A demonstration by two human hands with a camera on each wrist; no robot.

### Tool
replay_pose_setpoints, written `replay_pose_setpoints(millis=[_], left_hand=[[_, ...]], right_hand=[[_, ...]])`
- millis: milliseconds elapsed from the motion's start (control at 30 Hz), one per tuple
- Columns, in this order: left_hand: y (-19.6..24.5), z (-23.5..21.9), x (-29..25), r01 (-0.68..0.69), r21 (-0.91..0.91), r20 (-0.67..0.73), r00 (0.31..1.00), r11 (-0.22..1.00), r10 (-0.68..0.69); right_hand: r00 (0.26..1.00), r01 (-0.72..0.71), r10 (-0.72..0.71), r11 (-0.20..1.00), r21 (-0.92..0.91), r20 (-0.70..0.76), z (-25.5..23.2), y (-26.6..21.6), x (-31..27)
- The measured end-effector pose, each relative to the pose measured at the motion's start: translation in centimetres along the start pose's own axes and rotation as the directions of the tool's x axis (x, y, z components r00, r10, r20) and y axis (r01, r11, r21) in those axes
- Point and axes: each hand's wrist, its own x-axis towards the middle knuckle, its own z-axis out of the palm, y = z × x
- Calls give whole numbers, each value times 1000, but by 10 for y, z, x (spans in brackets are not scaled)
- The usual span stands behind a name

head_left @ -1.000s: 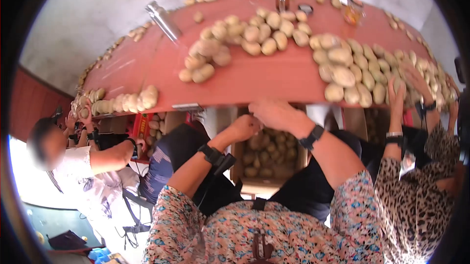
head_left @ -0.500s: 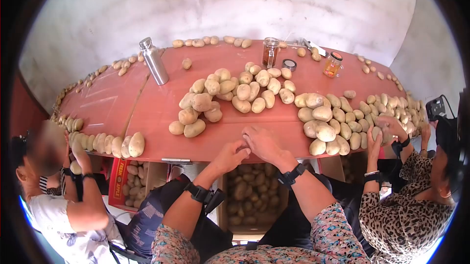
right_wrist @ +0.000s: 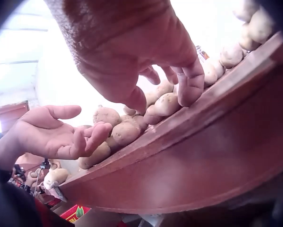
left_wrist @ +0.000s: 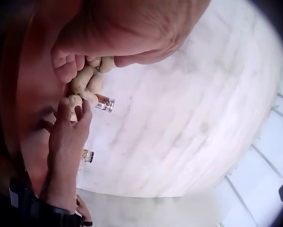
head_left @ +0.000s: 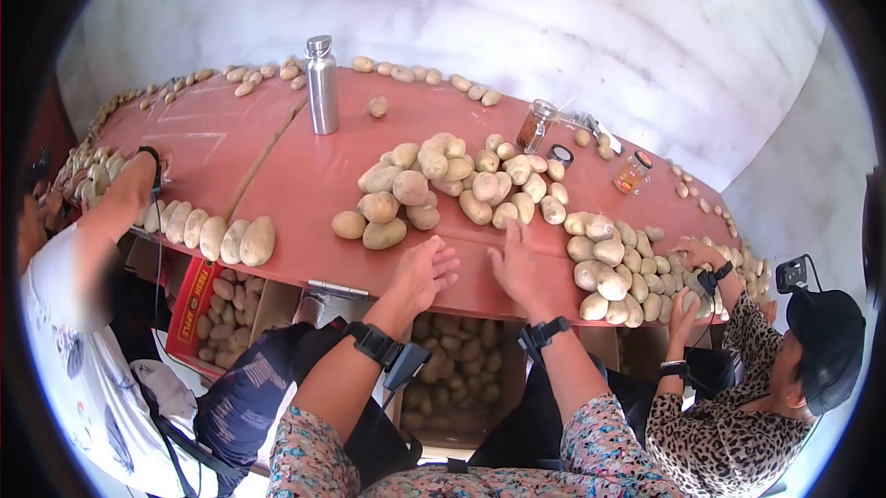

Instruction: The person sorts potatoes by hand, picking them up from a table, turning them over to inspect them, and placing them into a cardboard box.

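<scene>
My left hand (head_left: 422, 274) is raised over the table's near edge, palm turned inward, with its fingers loosely bent and nothing in them. My right hand (head_left: 519, 267) reaches over the table with its fingers spread, its fingertips close to the nearest potatoes (head_left: 505, 215) in the head view. Between and beyond both hands, a loose heap of potatoes (head_left: 411, 188) lies on the red table (head_left: 480, 263). The right wrist view shows my left palm (right_wrist: 47, 135) empty, and the bent fingers of my right hand (right_wrist: 127, 56) overlapping some potatoes (right_wrist: 167, 104).
A crate of potatoes (head_left: 457, 364) stands below the table edge between my knees. Sorted potatoes cover the right side (head_left: 628, 267); a row (head_left: 212, 238) lines the left edge. Beyond are a steel bottle (head_left: 322, 92) and glass jars (head_left: 536, 126). People sit on both sides.
My hands were together over the table's near edge; now they are apart, with the right reaching forward toward the potatoes. The head view has tilted. The person on the left now reaches over the table.
</scene>
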Motion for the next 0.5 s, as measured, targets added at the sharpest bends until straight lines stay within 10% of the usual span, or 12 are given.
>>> replay_pose_setpoints(millis=[500], left_hand=[[-15,9,-3,73,63,106,991,995,-79]], right_hand=[[990,-98,125,950,-298,72,15,13,68]])
